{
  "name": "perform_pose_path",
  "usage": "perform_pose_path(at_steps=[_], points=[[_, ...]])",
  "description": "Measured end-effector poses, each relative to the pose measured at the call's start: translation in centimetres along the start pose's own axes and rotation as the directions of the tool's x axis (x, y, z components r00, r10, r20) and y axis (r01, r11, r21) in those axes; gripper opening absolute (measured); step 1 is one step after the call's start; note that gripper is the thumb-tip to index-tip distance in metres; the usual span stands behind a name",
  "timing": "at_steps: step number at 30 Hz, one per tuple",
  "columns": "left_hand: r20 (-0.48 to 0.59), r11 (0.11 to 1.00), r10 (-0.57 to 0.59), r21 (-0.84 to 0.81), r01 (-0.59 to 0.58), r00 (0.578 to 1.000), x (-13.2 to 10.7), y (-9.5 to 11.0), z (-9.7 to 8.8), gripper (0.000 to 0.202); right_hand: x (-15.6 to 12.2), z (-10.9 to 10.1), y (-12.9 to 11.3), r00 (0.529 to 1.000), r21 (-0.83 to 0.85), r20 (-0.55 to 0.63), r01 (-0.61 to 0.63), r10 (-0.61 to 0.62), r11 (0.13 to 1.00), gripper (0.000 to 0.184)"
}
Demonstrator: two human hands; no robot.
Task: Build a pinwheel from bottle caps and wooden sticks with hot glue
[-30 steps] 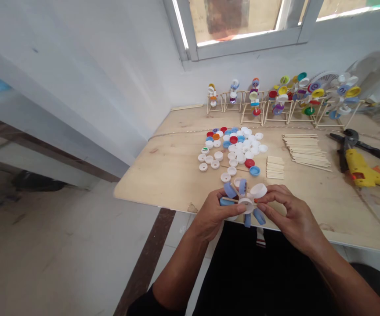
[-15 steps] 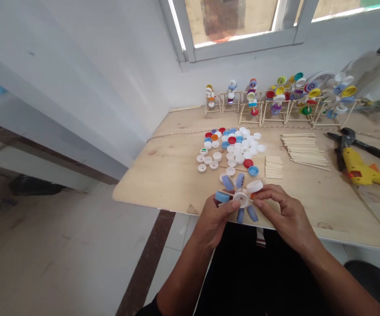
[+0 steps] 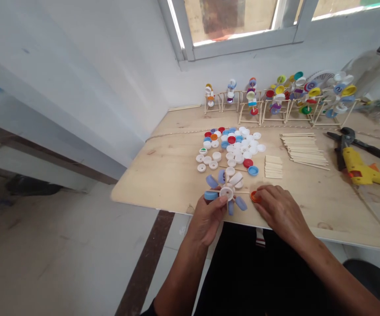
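Note:
Near the table's front edge, my left hand (image 3: 205,220) is closed around a wheel of bottle caps (image 3: 226,193). Its hub is a white cap, with wooden sticks spreading out to purplish-blue, light blue and white caps. One bare stick (image 3: 241,192) points right from the hub. Just past that stick's tip, my right hand (image 3: 284,210) pinches an orange bottle cap (image 3: 255,197) low over the tabletop, apart from the wheel. The fingers partly cover the orange cap.
Loose bottle caps (image 3: 239,149) lie beyond the wheel. Short sticks (image 3: 273,167) and long sticks (image 3: 303,150) are piled to the right, before a yellow glue gun (image 3: 357,166) and black-handled pliers (image 3: 348,138). Several cap wheels on stick frames (image 3: 275,107) line the back wall.
My left hand has moved the wheel left, turning it slightly. The orange cap, earlier beside the wheel, now sits clear of it in my right hand.

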State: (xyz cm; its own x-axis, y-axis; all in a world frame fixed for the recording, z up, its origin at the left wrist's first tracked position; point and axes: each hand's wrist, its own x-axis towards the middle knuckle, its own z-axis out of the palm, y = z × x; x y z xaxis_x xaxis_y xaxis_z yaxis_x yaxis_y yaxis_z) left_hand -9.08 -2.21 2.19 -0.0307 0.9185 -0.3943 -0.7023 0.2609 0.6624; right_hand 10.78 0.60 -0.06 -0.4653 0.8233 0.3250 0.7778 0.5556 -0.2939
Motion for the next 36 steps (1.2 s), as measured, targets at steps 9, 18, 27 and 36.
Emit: perform_pose_path(at_steps=[9,18,27,36], points=[[0.040,1.000,-0.017,-0.004,0.017,0.999,0.1,-0.1,0.5,0.032,-0.1,-1.2,0.5,0.978,0.404,-0.036,-0.175,0.206,0.898,0.018],[0.091,0.999,-0.041,0.026,0.039,0.995,0.4,-0.6,1.0,0.029,-0.5,-2.4,0.7,0.946,0.482,0.026,-0.295,0.323,0.825,0.024],[0.094,0.999,-0.024,0.027,0.021,0.995,0.7,-0.9,1.2,0.026,0.5,0.0,0.6,1.000,0.017,-0.010,-0.028,0.028,0.999,0.018],[0.053,0.998,-0.045,0.047,0.043,0.998,0.6,-0.6,1.5,0.028,-4.4,-8.4,7.8,0.922,-0.134,-0.357,-0.212,0.152,0.968,0.021]])
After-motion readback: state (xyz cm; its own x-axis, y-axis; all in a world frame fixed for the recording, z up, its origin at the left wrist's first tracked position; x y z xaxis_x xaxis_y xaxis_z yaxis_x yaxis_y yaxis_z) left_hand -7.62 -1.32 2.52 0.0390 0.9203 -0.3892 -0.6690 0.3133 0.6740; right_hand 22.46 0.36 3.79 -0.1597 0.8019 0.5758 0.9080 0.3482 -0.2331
